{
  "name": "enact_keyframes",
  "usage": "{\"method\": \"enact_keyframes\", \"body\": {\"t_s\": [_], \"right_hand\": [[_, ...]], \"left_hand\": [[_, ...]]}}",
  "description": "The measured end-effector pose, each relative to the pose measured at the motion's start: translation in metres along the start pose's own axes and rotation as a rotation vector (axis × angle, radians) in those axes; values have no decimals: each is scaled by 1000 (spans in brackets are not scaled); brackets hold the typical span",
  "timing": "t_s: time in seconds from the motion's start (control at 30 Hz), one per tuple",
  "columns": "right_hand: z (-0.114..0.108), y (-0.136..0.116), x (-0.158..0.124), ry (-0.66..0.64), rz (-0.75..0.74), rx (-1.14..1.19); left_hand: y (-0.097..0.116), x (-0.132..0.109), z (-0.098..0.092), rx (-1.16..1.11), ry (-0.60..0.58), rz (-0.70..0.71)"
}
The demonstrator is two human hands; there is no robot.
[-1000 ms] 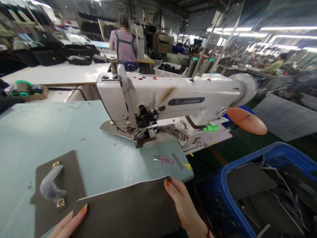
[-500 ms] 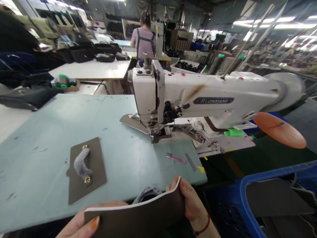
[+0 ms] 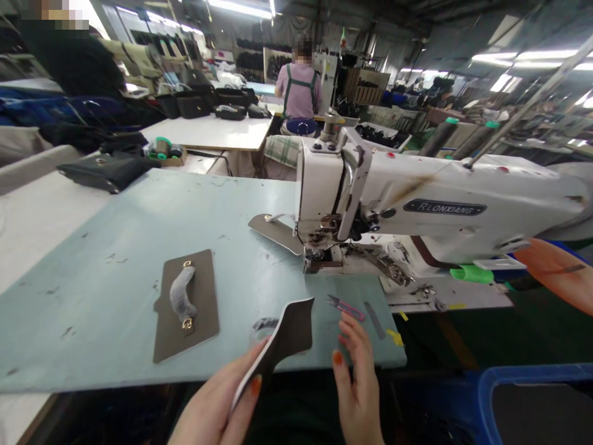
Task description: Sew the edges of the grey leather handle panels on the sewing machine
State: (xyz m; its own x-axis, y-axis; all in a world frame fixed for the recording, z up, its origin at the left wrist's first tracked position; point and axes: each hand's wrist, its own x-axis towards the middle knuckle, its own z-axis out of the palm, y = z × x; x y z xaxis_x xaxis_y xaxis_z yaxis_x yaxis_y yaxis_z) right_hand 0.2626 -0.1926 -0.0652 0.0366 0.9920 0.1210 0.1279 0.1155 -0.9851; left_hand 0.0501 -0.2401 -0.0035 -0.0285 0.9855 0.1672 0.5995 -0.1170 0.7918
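Left hand [image 3: 217, 398] pinches curved panel [image 3: 299, 324]; right hand [image 3: 356, 377] half-open, empty; panel probably light, bendy; best held edgewise.

Left hand [image 3: 220, 402] has got a bent brown panel [image 3: 296, 324] at bottom center, right hand [image 3: 357, 383] just below some pink scissors [image 3: 347, 308], big sewing machine [image 3: 389, 179] hogging the right side.

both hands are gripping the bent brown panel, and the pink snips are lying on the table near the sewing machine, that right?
Not quite: only the left hand is gripping the bent brown panel. The head view shows the right hand open and apart from it. The pink snips are lying on the table near the sewing machine, as you say.
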Motion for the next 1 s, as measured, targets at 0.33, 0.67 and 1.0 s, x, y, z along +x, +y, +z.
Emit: {"method": "enact_keyframes", "body": {"t_s": [0.33,0.67,1.0], "right_hand": [[-1,-9,-22,-349,303,305],[-6,-4,-14,-239,291,249],[43,-32,1,-294,-507,-443]], "left_hand": [[3,7,63,277,10,495],[9,13,60,353,9,514],[-21,16,25,507,57,444]]}}
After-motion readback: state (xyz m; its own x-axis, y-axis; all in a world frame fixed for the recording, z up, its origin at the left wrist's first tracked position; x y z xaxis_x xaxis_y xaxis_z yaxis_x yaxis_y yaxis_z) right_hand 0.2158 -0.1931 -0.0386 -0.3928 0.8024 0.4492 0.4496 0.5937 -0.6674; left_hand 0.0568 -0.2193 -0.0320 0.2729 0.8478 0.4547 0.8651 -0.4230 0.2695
